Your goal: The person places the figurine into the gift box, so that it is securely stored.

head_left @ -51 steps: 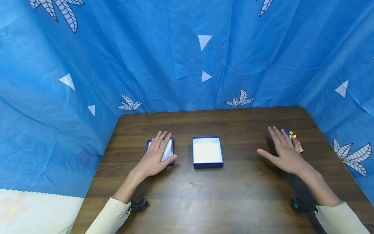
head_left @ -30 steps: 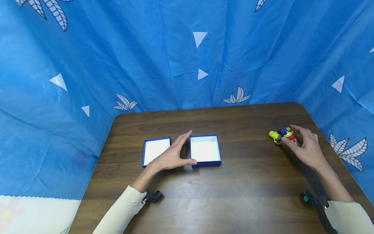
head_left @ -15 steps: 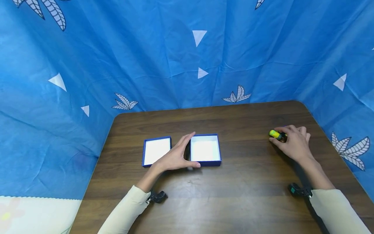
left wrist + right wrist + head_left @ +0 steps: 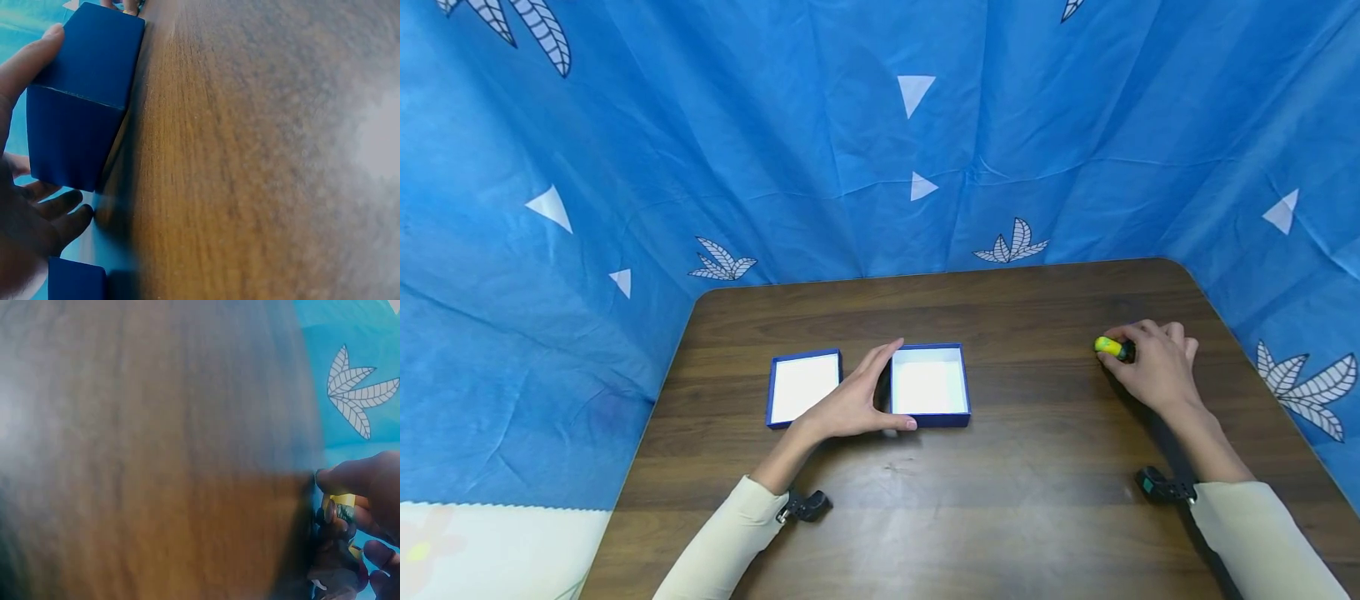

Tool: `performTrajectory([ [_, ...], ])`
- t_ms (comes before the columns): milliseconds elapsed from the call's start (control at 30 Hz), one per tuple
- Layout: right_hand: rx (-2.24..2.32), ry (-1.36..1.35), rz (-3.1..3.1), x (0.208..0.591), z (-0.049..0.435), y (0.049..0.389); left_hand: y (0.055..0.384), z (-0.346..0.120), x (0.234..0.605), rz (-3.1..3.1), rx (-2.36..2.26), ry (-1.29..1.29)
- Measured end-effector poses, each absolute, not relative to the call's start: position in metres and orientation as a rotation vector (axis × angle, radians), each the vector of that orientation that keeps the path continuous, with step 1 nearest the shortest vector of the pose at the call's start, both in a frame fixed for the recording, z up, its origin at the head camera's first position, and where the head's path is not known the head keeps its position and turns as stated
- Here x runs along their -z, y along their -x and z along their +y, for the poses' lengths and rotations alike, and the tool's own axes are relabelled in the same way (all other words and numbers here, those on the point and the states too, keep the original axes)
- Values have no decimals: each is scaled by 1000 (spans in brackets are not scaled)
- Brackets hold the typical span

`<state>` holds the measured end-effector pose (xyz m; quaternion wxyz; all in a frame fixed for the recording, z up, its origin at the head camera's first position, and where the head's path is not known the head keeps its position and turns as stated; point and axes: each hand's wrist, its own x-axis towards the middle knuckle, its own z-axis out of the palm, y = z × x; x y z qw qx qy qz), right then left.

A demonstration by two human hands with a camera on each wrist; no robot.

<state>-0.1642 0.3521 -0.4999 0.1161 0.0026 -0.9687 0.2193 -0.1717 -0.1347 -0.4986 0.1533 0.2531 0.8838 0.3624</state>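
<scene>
My left hand [image 4: 850,408] spans the left side of an open blue box [image 4: 931,422] with a white inside. In the left wrist view, its thumb lies on one wall of the box [image 4: 90,53], and other fingers show at the far side. At the right of the table my right hand [image 4: 1159,371] pinches a small toy figure [image 4: 1108,347] with a yellow-green head between thumb and fingers. Most of that figure is hidden by the hand. Dark, partly shaded toy figures [image 4: 337,569] sit below the fingers in the right wrist view.
A shallow blue-rimmed lid [image 4: 801,387], white inside, lies left of the box, partly behind my left hand. The brown wooden table [image 4: 1000,500] is bordered by a blue patterned curtain [image 4: 820,150] at the back and sides.
My left hand has moved right from over the lid to the box. My right hand has come down onto the toy figures and closed its fingers on the yellow-headed one.
</scene>
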Motion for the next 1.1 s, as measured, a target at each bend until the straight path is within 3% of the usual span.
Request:
performTrajectory([
  [1100,-866,-55,-2781,466,351,156,171,-133,492,2545,-983,-727],
])
